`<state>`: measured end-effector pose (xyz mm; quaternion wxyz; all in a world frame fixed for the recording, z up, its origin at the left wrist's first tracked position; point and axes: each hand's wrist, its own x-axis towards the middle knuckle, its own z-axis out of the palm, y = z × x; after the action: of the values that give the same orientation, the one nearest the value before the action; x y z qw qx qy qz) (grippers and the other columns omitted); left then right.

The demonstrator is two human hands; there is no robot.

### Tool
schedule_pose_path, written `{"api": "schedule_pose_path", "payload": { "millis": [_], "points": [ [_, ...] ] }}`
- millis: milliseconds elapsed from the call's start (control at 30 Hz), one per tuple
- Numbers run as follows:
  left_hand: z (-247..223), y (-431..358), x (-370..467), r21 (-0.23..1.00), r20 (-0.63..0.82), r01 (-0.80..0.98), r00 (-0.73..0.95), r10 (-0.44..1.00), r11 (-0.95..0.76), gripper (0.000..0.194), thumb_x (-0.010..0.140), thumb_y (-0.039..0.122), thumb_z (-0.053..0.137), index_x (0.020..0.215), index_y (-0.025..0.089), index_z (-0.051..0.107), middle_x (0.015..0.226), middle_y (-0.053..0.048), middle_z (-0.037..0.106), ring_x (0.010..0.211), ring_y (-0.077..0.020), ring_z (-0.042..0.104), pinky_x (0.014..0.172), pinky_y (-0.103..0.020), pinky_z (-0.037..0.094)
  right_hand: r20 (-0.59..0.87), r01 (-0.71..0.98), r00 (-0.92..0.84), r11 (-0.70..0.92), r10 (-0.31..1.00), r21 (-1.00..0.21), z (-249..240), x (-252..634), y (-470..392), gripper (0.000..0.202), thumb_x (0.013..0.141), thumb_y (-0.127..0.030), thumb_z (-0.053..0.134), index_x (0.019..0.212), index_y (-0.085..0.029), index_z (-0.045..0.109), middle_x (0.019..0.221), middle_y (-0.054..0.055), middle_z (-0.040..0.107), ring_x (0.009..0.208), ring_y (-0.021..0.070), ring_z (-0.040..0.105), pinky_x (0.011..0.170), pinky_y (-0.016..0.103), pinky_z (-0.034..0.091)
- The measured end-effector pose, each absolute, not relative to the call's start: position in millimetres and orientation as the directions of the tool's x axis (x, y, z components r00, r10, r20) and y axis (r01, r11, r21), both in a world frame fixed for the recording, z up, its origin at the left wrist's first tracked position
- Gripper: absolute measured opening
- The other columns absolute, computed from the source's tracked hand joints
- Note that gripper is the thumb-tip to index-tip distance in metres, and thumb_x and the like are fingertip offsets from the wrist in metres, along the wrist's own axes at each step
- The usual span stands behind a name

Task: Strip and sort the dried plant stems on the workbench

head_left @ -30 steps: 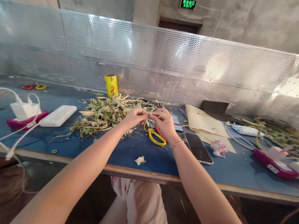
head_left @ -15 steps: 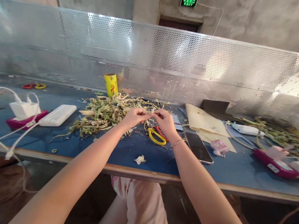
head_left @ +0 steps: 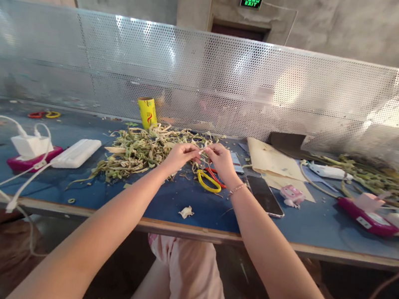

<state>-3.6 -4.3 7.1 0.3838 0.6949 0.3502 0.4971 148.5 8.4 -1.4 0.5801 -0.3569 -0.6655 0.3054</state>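
Both hands meet over the blue table, fingertips nearly touching. My left hand [head_left: 182, 158] is closed in a pinch at the right edge of a heap of dried plant stems and leaves [head_left: 134, 152]. My right hand [head_left: 219, 159] pinches too, facing it. Something small and pale shows between the fingertips, too small to name. Just below the hands lie scissors with yellow and red handles [head_left: 208, 187]. A crumpled whitish scrap [head_left: 186, 212] rests near the table's front edge.
A yellow tube [head_left: 147, 113] stands behind the heap. To the left are a white power bank [head_left: 76, 153] and a magenta power strip [head_left: 55, 153] with cables. On the right lie a phone [head_left: 265, 196], a pink toy-like case [head_left: 291, 195], brown paper [head_left: 275, 159] and more stems [head_left: 380, 177].
The fingertips of my two hands have drawn slightly apart. The things on the table stay where they were; the whole view has shifted a little.
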Motion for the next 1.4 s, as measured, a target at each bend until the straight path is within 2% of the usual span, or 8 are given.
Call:
{"api": "schedule_pose_path", "payload": {
  "millis": [200,367,667,833,1100,1267,1400],
  "points": [
    [8.1,-4.1,-5.5,0.869,0.428,0.153,0.244,0.87,-0.471,0.03,0.067,0.043,0.061,0.063,0.014,0.055,0.056,0.002,0.057,0.052,-0.0103,0.056,0.058,-0.025,0.045,0.506,0.049,-0.107,0.513,0.856,-0.857,-1.9,147.1,4.9,0.025,0.062,-0.04,0.063,0.061,-0.016,0.057,0.048,-0.005,0.046,0.044,0.0059,0.037,0.044,0.022,0.031],
    [9.5,-5.2,-8.0,0.844,0.43,0.202,0.299,0.852,-0.497,0.027,0.068,0.04,0.06,0.061,0.015,0.055,0.05,0.002,0.054,0.05,-0.0094,0.052,0.057,-0.025,0.041,0.454,-0.073,-0.127,0.448,0.882,-0.891,-3.0,145.7,4.9,0.026,0.056,-0.04,0.067,0.061,-0.016,0.058,0.046,-0.006,0.046,0.043,0.0054,0.036,0.043,0.021,0.03],
    [12.1,-12.3,-1.8,0.818,0.471,0.241,0.242,0.848,-0.523,0.019,0.066,0.032,0.059,0.058,0.015,0.056,0.05,0.002,0.052,0.048,-0.0086,0.048,0.052,-0.023,0.038,0.42,-0.073,-0.122,0.414,0.899,-0.907,-3.5,142.6,2.1,0.03,0.057,-0.045,0.067,0.058,-0.016,0.057,0.044,-0.005,0.044,0.042,0.0055,0.037,0.043,0.021,0.03],
    [8.4,-11.8,0.4,0.819,0.485,0.225,0.217,0.847,-0.527,0.021,0.065,0.036,0.061,0.067,0.015,0.059,0.051,0.002,0.053,0.048,-0.0084,0.048,0.051,-0.022,0.038,0.379,-0.172,-0.162,0.353,0.911,-0.92,-7.2,140.6,5.1,0.035,0.054,-0.049,0.068,0.057,-0.016,0.055,0.045,-0.005,0.043,0.043,0.005,0.037,0.043,0.021,0.029],
    [3.5,-10.0,0.9,0.788,0.527,0.286,0.145,0.838,-0.545,0.027,0.066,0.041,0.061,0.059,0.015,0.057,0.048,0.002,0.051,0.048,-0.0085,0.046,0.049,-0.022,0.037,0.392,-0.211,-0.165,0.356,0.905,-0.91,-10.7,137.4,5.6,0.034,0.058,-0.048,0.067,0.057,-0.016,0.056,0.046,-0.005,0.042,0.044,0.005,0.036,0.044,0.021,0.029],
    [0.2,-6.7,3.8,0.81,0.554,0.187,0.069,0.83,-0.556,0.026,0.062,0.04,0.066,0.065,0.015,0.057,0.05,0.004,0.049,0.047,-0.007,0.043,0.047,-0.02,0.033,0.391,-0.255,-0.152,0.346,0.908,-0.903,-9.6,137.3,4.4,0.033,0.057,-0.048,0.067,0.059,-0.016,0.058,0.05,-0.004,0.046,0.047,0.0058,0.04,0.046,0.021,0.033],
    [-2.4,-2.5,4.4,0.834,0.533,0.119,0.076,0.843,-0.538,0.025,0.062,0.038,0.066,0.071,0.015,0.062,0.051,0.003,0.05,0.049,-0.0076,0.045,0.05,-0.021,0.034,0.394,-0.249,-0.151,0.351,0.907,-0.903,-10.5,138.7,5.5,0.032,0.058,-0.047,0.067,0.061,-0.016,0.06,0.052,-0.002,0.05,0.049,0.0073,0.045,0.047,0.022,0.037]
  ]
}}
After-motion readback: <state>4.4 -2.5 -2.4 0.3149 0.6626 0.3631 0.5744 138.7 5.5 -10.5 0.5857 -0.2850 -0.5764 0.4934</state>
